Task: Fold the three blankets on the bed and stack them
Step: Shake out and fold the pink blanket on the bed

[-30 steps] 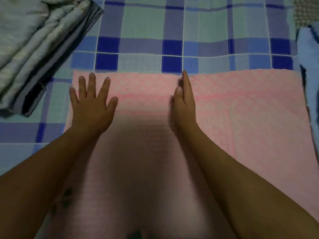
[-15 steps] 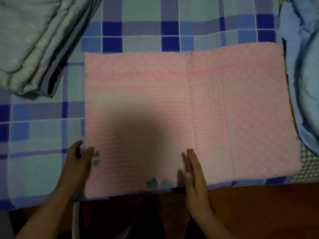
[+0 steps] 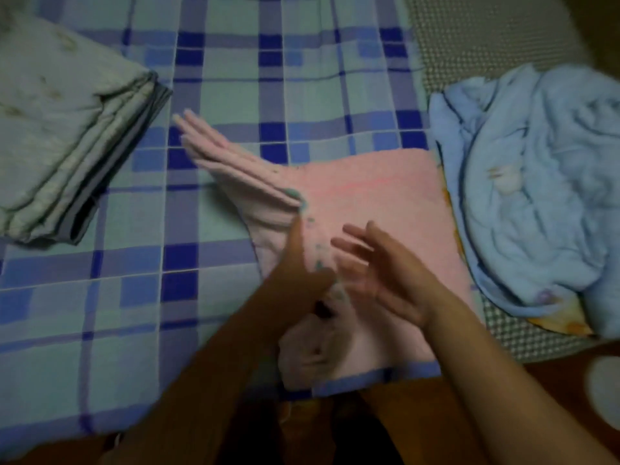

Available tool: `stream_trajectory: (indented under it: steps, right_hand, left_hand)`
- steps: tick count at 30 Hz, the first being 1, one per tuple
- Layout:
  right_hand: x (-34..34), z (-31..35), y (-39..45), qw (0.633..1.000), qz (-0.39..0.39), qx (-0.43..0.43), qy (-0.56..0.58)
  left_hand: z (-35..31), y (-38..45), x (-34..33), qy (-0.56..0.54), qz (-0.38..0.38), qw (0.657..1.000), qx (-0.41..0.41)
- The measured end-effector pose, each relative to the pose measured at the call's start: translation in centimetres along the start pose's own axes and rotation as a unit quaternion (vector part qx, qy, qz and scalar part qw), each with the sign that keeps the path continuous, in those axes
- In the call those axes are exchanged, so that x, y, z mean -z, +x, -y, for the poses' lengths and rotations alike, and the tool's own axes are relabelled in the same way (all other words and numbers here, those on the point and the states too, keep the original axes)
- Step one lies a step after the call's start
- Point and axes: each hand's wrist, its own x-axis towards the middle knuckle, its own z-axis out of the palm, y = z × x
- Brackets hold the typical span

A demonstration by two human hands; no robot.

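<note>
- Pink blanket (image 3: pixel 375 203) lies on the plaid bed sheet (image 3: pixel 100 297), near the bed's front edge, btwn the other two blankets.
- Its left part is lifted & swung over toward the middle; layered edges fan out up-left, w/ the tip pointing at the grey-green blanket (image 3: pixel 60 129).
- Left hand (image 3: pixel 302 280) sits at the pink blanket's left fold; index finger points up along the folded edge, fabric bunched under the palm. Looks like it's gripping a fold near the thumb, but motion blur — can't tell for sure.
- Right hand (image 3: pixel 385 276) is over the pink blanket's middle, fingers spread & loose, holding nothing; blurred, so can't tell if it touches the fabric.
- Pink fabric lies directly under & just left of the right fingertips.
- Grey-green blanket: folded, top-left, well apart from both hands.
- Light blue blanket (image 3: pixel 536 196): crumpled at right, touching the pink blanket's right edge.
</note>
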Motion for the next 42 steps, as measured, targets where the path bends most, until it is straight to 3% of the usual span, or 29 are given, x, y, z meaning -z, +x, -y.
stream_trajectory:
  steps: [2, 3, 5, 6, 7, 9, 11, 13, 16, 18, 22, 24, 26, 31, 32, 35, 37, 39, 41, 42]
  right_hand:
    - [2.6, 6.0, -0.8, 0.995, 0.003, 0.083, -0.061]
    - [4.4, 8.1, -0.5, 0.981, -0.023, 0.120, -0.148]
    - [9.0, 8.9, 1.6, 0.908, -0.151, 0.143, -0.364]
    - [11.7, 8.3, 3.0, 0.863, -0.220, 0.138, -0.432]
    - [14.1, 7.3, 4.3, 0.842, -0.257, 0.121, -0.458]
    - [17.9, 4.9, 6.2, 0.842, -0.255, 0.067, -0.470]
    - [20.3, 3.6, 7.6, 0.863, -0.245, 0.059, -0.437]
    - [20.6, 3.8, 8.5, 0.880, -0.250, 0.080, -0.396]
    - [20.4, 5.3, 9.9, 0.911, -0.251, 0.095, -0.313]
    - [20.2, 7.1, 11.0, 0.930, -0.241, 0.080, -0.268]
    - [18.9, 11.2, 14.0, 0.931, -0.242, 0.071, -0.264]
    - [18.1, 12.5, 15.1, 0.911, -0.283, 0.120, -0.276]
    - [18.0, 13.3, 15.6, 0.856, -0.340, 0.137, -0.365]
    - [18.4, 14.9, 13.6, 0.809, -0.238, -0.045, -0.536]
    - [18.4, 14.7, 13.1, 0.789, -0.245, -0.029, -0.563]
    - [17.9, 12.0, 12.1, 0.738, -0.253, 0.168, -0.602]
    - [17.6, 9.1, 11.8, 0.670, -0.187, 0.313, -0.646]
    - [17.8, 6.4, 12.0, 0.590, -0.099, 0.388, -0.701]
    - [18.3, 4.7, 12.3, 0.580, -0.034, 0.371, -0.724]
    - [18.2, 4.6, 12.1, 0.612, -0.034, 0.359, -0.703]
  left_hand:
    - [-1.3, 2.0, -8.0, 0.074, 0.020, 0.997, -0.025]
    - [-1.1, 3.1, -11.8, 0.065, 0.044, 0.997, -0.028]
    - [0.3, 5.1, -17.2, 0.026, 0.105, 0.994, 0.003]
    - [1.6, 6.0, -18.5, 0.035, 0.115, 0.993, 0.014]
    - [2.9, 6.6, -19.0, 0.071, 0.104, 0.992, -0.001]
    - [6.3, 6.8, -17.6, 0.216, -0.001, 0.975, -0.042]
    - [9.9, 6.8, -14.5, 0.366, -0.094, 0.924, -0.062]
    - [12.1, 6.8, -11.0, 0.462, -0.132, 0.876, -0.044]
    - [12.9, 6.9, -9.1, 0.537, -0.130, 0.833, 0.015]
    - [13.0, 7.0, -9.7, 0.535, -0.108, 0.837, 0.035]
    - [13.1, 7.4, -10.5, 0.528, -0.099, 0.842, 0.053]
    - [12.8, 7.6, -10.4, 0.544, -0.091, 0.832, 0.065]
    - [12.0, 7.9, -10.1, 0.567, -0.092, 0.817, 0.060]
    - [10.8, 8.9, -9.7, 0.600, -0.071, 0.795, 0.046]
    - [10.8, 9.2, -9.7, 0.605, -0.056, 0.792, 0.050]
    - [10.9, 9.9, -9.6, 0.623, -0.023, 0.780, 0.060]
    - [10.2, 10.4, -9.9, 0.621, -0.018, 0.781, 0.063]
    - [9.6, 10.9, -10.1, 0.614, 0.006, 0.785, 0.080]
    - [9.0, 11.2, -10.0, 0.617, 0.029, 0.781, 0.096]
    - [8.7, 11.3, -9.9, 0.621, 0.037, 0.777, 0.096]
